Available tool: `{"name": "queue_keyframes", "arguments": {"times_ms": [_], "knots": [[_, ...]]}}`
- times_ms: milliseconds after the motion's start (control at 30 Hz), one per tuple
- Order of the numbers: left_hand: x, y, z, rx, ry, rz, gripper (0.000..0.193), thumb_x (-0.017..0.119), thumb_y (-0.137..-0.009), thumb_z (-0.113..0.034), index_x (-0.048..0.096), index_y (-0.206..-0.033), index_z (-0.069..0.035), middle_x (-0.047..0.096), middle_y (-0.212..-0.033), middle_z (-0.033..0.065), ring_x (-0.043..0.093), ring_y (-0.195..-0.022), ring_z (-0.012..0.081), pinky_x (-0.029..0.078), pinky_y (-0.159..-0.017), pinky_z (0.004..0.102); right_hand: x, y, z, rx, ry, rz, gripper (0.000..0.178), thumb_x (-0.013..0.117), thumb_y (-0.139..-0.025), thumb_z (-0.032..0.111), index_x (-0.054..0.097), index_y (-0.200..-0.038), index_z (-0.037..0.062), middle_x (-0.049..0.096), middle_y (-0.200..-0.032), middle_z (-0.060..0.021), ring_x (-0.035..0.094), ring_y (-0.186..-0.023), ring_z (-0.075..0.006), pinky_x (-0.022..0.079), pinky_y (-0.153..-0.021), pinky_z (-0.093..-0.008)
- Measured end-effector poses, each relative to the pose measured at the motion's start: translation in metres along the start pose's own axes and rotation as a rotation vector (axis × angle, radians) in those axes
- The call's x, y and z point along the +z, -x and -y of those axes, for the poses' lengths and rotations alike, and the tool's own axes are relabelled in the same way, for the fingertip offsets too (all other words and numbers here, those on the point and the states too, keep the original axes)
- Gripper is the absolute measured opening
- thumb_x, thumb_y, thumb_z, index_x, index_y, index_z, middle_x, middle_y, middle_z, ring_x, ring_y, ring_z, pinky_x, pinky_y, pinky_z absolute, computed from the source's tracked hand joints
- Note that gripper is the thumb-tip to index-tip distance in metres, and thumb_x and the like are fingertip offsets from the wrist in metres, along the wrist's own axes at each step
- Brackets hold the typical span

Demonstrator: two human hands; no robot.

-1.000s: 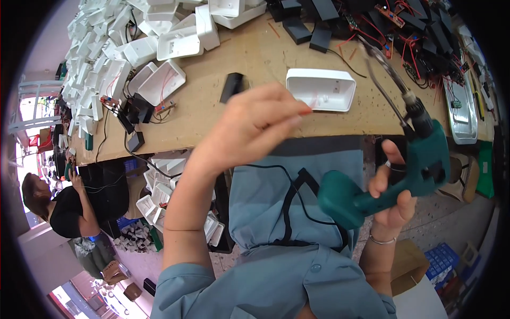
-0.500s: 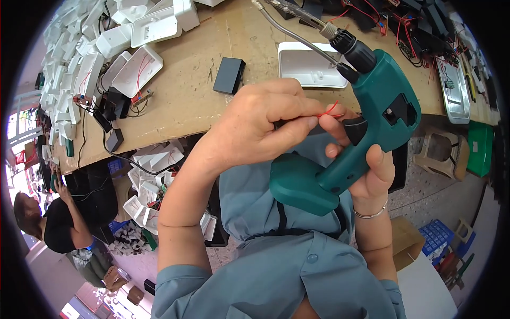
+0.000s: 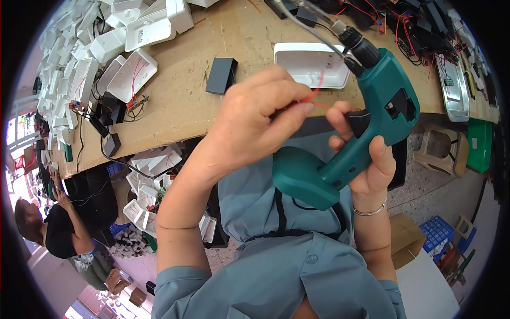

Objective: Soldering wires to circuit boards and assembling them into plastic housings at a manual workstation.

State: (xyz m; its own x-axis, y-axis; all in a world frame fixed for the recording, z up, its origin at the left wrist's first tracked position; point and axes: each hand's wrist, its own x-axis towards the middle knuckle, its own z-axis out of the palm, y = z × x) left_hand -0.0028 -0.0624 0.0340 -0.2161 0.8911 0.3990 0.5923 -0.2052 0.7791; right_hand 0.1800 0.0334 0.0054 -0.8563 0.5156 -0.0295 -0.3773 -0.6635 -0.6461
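Between the thumb and fingers of my left hand (image 3: 257,114), a thin red wire (image 3: 320,82) is pinched; one end sticks up, slightly blurred. My right hand (image 3: 381,166) is wrapped round the handle of a green soldering gun (image 3: 389,74) with a black trigger, a metal tip and a curved tube pointing to the upper left. The wire's other end reaches the right fingertips beside the trigger; whether they grip it is hard to see. Behind the hands lie an open white plastic housing (image 3: 300,63) and a small black box (image 3: 220,76) on the table.
White housings (image 3: 151,32) are heaped at the far left of the wooden table (image 3: 175,85). Black parts with red wires (image 3: 408,24) and a metal tray (image 3: 456,101) lie at the right. More housings sit below the table's edge. Another person (image 3: 66,226) works at the left.
My left hand has drawn back to the left, away from the right fingers, with the red wire now stretched between them. The soldering gun has shifted slightly.
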Motion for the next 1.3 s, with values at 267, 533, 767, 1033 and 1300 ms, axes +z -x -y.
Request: {"name": "queue_keyframes", "arguments": {"times_ms": [267, 533, 767, 1033, 1300], "knots": [[-0.010, -0.009, -0.001, -0.058, -0.123, -0.002, 0.011, 0.066, -0.073, -0.001, 0.062, -0.083, 0.001, 0.055, -0.070, 0.0035, 0.050, -0.060, 0.0114, 0.040, -0.054, 0.0229, -0.007, -0.010, 0.008, -0.103, -0.024, -0.008, 0.064, 0.055, -0.085, 0.022, 0.019, -0.136, 0.0073, 0.022, -0.138, -0.0226, 0.026, -0.128, -0.0323, 0.044, -0.092, -0.0390], [0.013, -0.006, -0.012, -0.169, 0.001, -0.021, 0.013, 0.063, -0.073, -0.001, 0.064, -0.086, -0.001, 0.054, -0.069, 0.0047, 0.049, -0.057, 0.0117, 0.039, -0.051, 0.0229, -0.007, -0.027, 0.009, -0.133, -0.013, -0.113, 0.065, 0.059, -0.083, 0.022, 0.024, -0.135, 0.0059, 0.033, -0.132, -0.0215, 0.035, -0.124, -0.0325, 0.048, -0.086, -0.0381], [0.038, -0.006, 0.005, 0.023, -0.295, -0.255, 0.013, 0.063, -0.071, 0.000, 0.059, -0.083, -0.002, 0.052, -0.071, 0.0073, 0.052, -0.058, 0.0191, 0.040, -0.050, 0.0276, -0.021, 0.000, 0.032, -0.192, 0.176, -0.124, 0.066, 0.060, -0.082, 0.023, 0.024, -0.133, 0.0000, 0.036, -0.130, -0.0234, 0.048, -0.112, -0.0314, 0.051, -0.079, -0.0341], [0.041, -0.010, 0.005, 0.114, -0.681, -0.382, 0.012, 0.064, -0.063, -0.007, 0.059, -0.074, -0.007, 0.053, -0.085, 0.0044, 0.052, -0.079, 0.0209, 0.031, -0.067, 0.0324, -0.006, 0.066, 0.034, -0.336, 0.703, -0.408, 0.076, 0.073, -0.070, 0.033, 0.035, -0.125, -0.0043, 0.048, -0.118, -0.0199, 0.056, -0.074, -0.0159, 0.046, -0.055, -0.0244], [0.047, -0.024, 0.020, 0.093, -0.622, -0.428, 0.009, 0.066, -0.066, -0.007, 0.061, -0.071, -0.002, 0.058, -0.095, 0.0099, 0.053, -0.085, 0.0223, 0.036, -0.077, 0.0329, 0.012, 0.092, 0.019, -0.214, 0.842, -0.522, 0.066, 0.075, -0.068, 0.025, 0.042, -0.117, -0.0050, 0.056, -0.103, -0.0157, 0.058, -0.067, -0.0164, 0.047, -0.058, -0.0245]]}}
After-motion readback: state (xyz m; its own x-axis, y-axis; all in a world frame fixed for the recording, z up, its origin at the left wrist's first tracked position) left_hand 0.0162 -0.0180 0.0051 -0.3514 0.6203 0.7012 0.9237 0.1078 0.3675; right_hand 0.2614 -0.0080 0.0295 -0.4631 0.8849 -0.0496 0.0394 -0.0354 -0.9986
